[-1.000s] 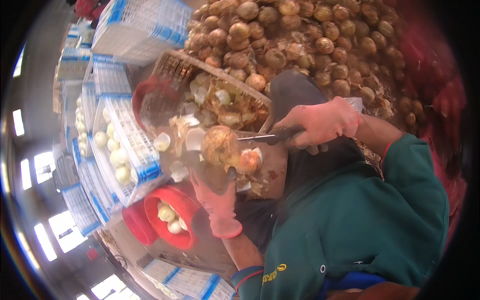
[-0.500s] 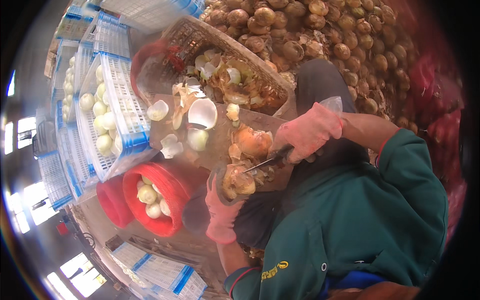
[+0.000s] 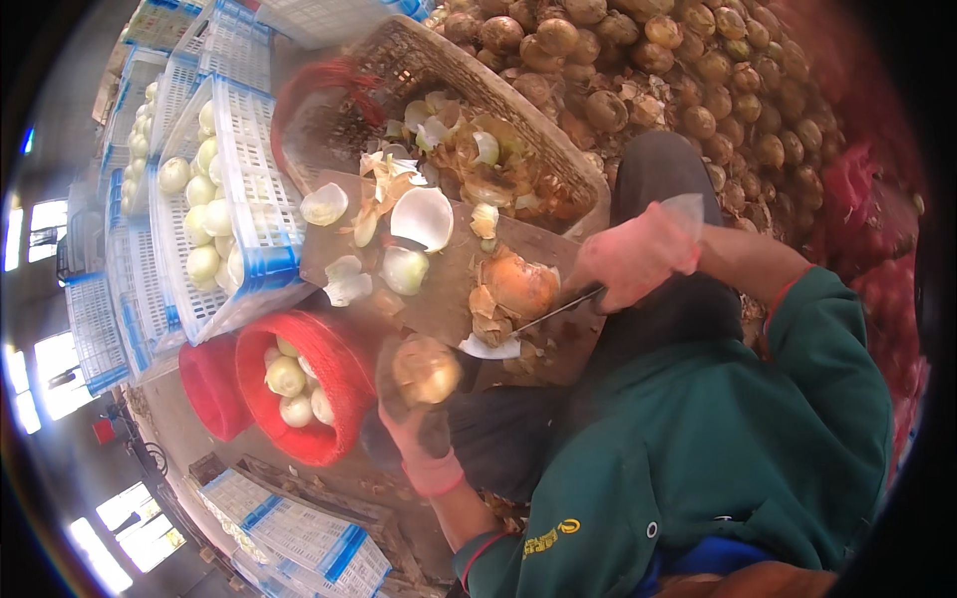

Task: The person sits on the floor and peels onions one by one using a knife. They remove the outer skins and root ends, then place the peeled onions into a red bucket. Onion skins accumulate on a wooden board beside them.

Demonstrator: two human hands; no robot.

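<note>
In a pink and dark work glove, my left hand (image 3: 419, 439) is closed around an onion (image 3: 427, 370), held over the near edge of the board (image 3: 429, 289). My gloved right hand (image 3: 641, 257) grips a knife (image 3: 558, 311), its blade slanting down to the left over the board. Close to the blade lie a brown-skinned onion (image 3: 520, 283), some dry skins and a white slice (image 3: 490, 348). Farther left on the board are a peeled onion (image 3: 404, 270), a white onion shell (image 3: 422, 219) and more peelings.
Beyond the board stands a dirty plastic crate (image 3: 498, 90) with peelings inside. White and blue crates (image 3: 249, 199) holding peeled onions stack up at the left. A red mesh sack (image 3: 339, 399) of peeled onions stands open near my left hand. Unpeeled onions (image 3: 698, 70) heap at the far right.
My left hand has moved left, away from the knife, with the onion in it. A white slice now shows on the board beside the blade.
</note>
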